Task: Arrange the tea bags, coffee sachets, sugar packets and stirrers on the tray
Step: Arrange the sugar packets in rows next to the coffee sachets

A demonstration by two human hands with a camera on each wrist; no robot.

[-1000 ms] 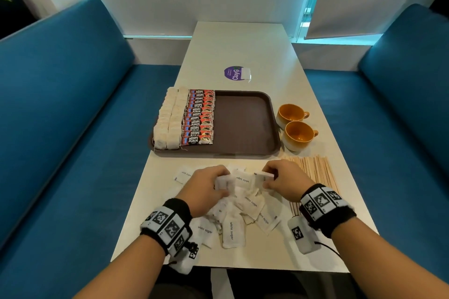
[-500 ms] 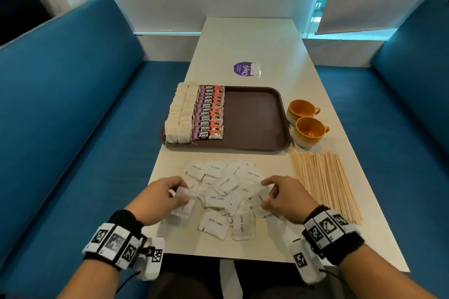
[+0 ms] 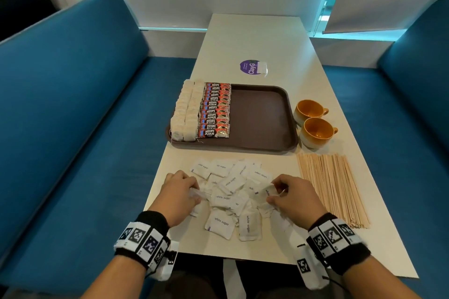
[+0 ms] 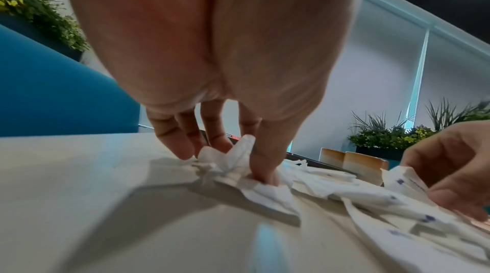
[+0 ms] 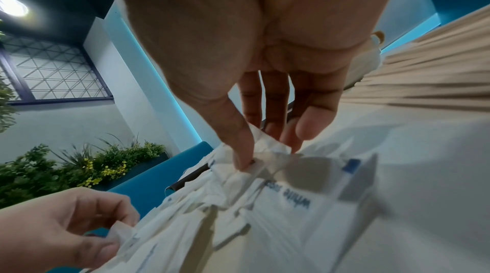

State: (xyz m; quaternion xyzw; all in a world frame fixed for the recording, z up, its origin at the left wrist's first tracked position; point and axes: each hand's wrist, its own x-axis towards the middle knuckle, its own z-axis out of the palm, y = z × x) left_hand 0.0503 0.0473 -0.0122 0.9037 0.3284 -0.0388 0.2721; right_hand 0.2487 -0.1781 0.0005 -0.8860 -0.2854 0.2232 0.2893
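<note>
Both hands pinching sugar packets (image 3: pixel 227 198) at pile's edges, left hand (image 3: pixel 178 192), right hand (image 3: pixel 290 195), tray (image 3: pixel 262 116) right half bare

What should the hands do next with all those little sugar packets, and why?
Probably lift the pinched sugar packets onto the tray's bare right half. The left hand and right hand each pinch some, while tea bags and coffee sachets already fill its left.

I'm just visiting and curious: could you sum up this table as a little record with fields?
On tray: tea bags and coffee sachets in rows at the left of the tray
On table: sugar packets in a loose pile; stirrers; two cups
Left hand: pinches sugar packets
Right hand: pinches a sugar packet
</note>
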